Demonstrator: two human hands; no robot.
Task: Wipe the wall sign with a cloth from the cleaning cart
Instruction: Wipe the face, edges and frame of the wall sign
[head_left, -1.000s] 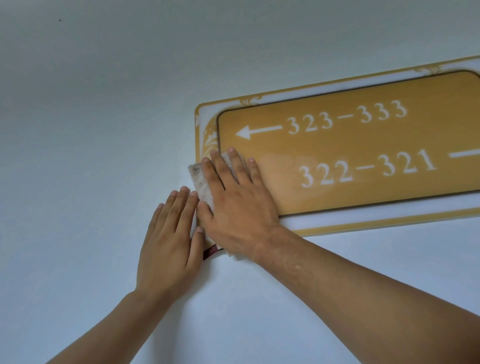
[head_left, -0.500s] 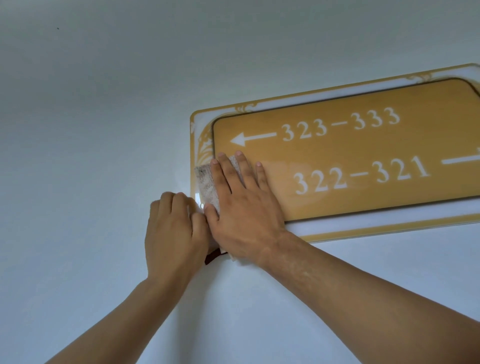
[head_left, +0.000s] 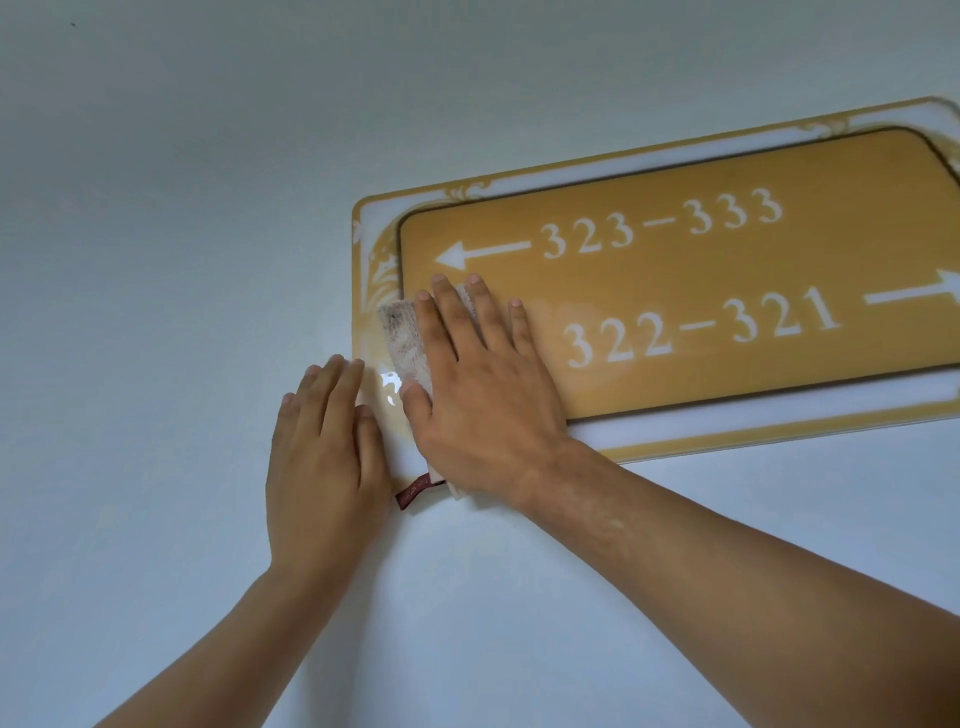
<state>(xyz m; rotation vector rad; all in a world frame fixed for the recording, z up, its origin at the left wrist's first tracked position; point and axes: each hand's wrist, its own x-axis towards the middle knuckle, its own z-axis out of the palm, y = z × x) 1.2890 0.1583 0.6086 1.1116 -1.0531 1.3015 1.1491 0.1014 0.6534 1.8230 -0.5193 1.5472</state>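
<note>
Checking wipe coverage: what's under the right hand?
A pale cloth lies under the right hand, pressed on the sign's lower-left corner. Its upper-left edge and red tag show; the rest is covered.

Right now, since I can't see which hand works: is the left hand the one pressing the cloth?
No, the right hand lies flat on the cloth; the left hand rests beside it.

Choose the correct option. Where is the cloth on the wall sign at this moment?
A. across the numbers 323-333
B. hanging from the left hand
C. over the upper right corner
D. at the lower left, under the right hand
D: the right hand presses the cloth flat on the wall sign, at its lower left.
</note>
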